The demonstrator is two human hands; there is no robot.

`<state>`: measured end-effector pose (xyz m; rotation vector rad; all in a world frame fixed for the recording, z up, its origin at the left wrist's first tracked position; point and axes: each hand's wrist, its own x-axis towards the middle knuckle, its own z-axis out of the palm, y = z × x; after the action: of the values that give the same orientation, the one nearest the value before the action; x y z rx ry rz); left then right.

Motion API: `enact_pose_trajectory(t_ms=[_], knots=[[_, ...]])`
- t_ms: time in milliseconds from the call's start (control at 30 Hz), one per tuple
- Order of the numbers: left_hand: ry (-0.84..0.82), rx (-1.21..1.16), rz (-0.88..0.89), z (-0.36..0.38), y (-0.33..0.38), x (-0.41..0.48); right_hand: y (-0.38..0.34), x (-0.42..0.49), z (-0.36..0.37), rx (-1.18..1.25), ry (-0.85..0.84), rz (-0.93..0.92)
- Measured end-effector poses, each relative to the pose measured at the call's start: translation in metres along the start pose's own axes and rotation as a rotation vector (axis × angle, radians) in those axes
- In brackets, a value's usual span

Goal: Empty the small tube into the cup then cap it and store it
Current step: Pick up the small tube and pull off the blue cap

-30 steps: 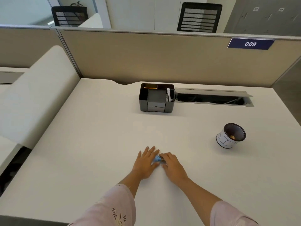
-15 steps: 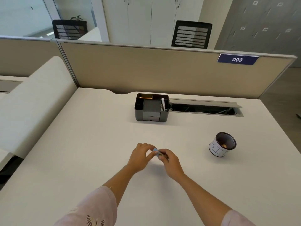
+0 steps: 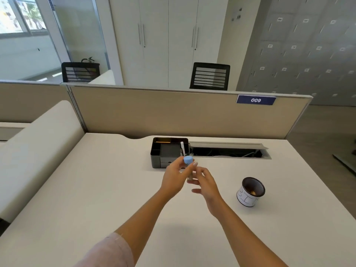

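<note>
Above the bench middle, the capped tube [image 3: 189, 167] is pinched by the left hand [image 3: 174, 180]; the right hand [image 3: 205, 183] is held loosely apart beside it. If the cap is twisted carelessly, contents could be spilled before the cup [image 3: 250, 191].

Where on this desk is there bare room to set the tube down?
Bare desk runs wide left of the left hand, and between the right hand and the cup. It is crowded only at the back, around the black organizer and open cable tray.
</note>
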<state>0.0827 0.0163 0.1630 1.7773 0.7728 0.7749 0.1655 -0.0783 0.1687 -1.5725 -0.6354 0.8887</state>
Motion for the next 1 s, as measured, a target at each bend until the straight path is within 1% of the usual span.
enact_pose_trajectory(t_ms=[67, 133, 233, 333, 467, 567, 633, 700, 767, 833, 933, 1000], knots=[[-0.012, 0.061, 0.048, -0.004, 0.009, 0.004, -0.013, 0.001, -0.008, -0.064, 0.053, -0.067], [-0.002, 0.119, 0.089, -0.008, 0.018, 0.005, -0.026, 0.001, -0.014, -0.067, 0.112, -0.159], [0.000, 0.101, 0.131, -0.010, 0.030, 0.005, -0.041, 0.002, -0.020, -0.110, 0.175, -0.289], [0.000, 0.111, 0.201, -0.010, 0.036, 0.004, -0.051, 0.003, -0.024, -0.254, 0.178, -0.378], [0.042, 0.202, 0.255, -0.011, 0.040, 0.003, -0.058, -0.001, -0.025, -0.430, 0.199, -0.490], [0.063, 0.304, 0.290, -0.014, 0.040, 0.004, -0.058, 0.001, -0.026, -0.545, 0.210, -0.535], [0.080, 0.344, 0.311, -0.015, 0.041, 0.003, -0.058, 0.002, -0.026, -0.556, 0.196, -0.536], [0.062, 0.366, 0.280, -0.015, 0.043, 0.002, -0.058, 0.003, -0.025, -0.513, 0.180, -0.521], [0.021, 0.430, 0.209, -0.014, 0.043, 0.001, -0.059, 0.004, -0.024, -0.465, 0.165, -0.513], [0.002, 0.483, 0.168, -0.014, 0.042, 0.001, -0.058, 0.004, -0.024, -0.464, 0.149, -0.527], [0.013, 0.492, 0.144, -0.011, 0.045, -0.002, -0.060, 0.000, -0.023, -0.607, 0.171, -0.566], [0.023, 0.498, 0.122, -0.009, 0.047, -0.004, -0.061, -0.001, -0.023, -0.769, 0.241, -0.638]])
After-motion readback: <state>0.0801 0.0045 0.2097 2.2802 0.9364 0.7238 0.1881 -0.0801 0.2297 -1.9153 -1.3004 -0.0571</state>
